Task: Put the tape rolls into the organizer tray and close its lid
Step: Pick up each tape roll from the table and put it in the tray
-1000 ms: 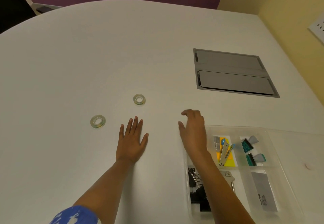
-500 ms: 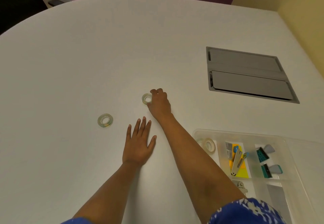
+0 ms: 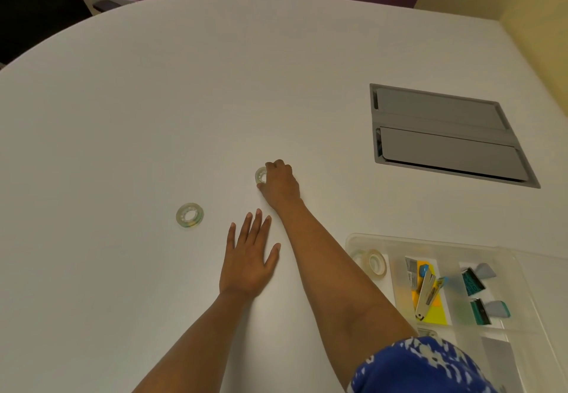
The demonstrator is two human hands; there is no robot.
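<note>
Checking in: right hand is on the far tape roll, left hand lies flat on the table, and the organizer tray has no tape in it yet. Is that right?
Not quite. The head view shows one tape roll already in the organizer tray, in its near-left compartment. The rest holds: the right hand is on the far tape roll and the left hand lies flat on the table.

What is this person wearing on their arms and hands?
Both hands, the left hand and the right hand, are bare: no gloves, rings or watch show. The forearms are bare too. A short blue sleeve with white blotchy markings covers the right upper arm.
</note>
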